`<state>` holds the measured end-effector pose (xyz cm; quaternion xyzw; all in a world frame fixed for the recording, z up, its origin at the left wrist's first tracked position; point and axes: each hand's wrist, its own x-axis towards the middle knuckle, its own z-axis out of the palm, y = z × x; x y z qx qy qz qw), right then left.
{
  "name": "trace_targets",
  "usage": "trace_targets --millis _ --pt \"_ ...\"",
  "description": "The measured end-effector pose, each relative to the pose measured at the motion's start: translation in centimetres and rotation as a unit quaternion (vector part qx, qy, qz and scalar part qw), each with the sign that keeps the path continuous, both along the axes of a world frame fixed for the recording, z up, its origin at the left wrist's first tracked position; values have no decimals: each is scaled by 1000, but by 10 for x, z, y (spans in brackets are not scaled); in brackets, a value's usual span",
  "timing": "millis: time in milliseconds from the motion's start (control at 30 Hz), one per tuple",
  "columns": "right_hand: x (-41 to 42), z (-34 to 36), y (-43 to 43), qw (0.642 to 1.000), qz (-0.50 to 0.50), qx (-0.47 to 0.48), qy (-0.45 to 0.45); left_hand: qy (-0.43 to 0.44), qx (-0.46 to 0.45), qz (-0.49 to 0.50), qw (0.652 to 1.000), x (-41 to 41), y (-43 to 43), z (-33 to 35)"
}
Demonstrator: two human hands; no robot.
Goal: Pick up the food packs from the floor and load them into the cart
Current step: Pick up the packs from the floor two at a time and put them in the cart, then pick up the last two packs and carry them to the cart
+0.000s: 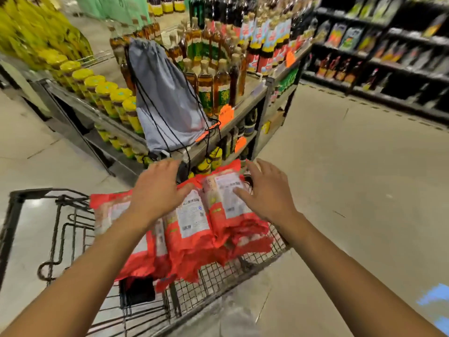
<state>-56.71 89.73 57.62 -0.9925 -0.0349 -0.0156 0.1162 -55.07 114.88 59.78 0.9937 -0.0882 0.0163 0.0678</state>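
Several red food packs [194, 229] with white labels lie stacked in the wire cart [233, 271] at the centre of the head view. My left hand [155, 188] rests with spread fingers on the pile's left side. My right hand [264, 190] lies flat on the rightmost pack, fingers apart. Neither hand grips a pack. The cart's black frame [14, 215] reaches to the left. No pack shows on the visible floor.
A shelf unit [243, 105] of oil and sauce bottles stands just beyond the cart, with a grey drawstring bag [165, 93] hanging on it. Yellow-capped jars [107, 91] line its left side. Dark shelving [388, 57] runs along the far right. Pale floor [352, 178] spreads to the right.
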Motion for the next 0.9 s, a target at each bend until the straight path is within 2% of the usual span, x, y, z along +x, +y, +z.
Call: trace_targets --millis 200,367,633,900 --pt "-78 65 -95 990 -124 -51 -42 -109 47 -180 976 -20 -126 70" --pt "-163 86 -203 959 -265 -73 -60 -129 60 -311 940 -54 -269 95" --pt "-333 84 -398 867 -482 -102 -68 -139 43 -487 861 -172 -545 94" --pt "-496 70 -589 778 -622 -79 -36 -119 30 -609 784 -308 -796 73"
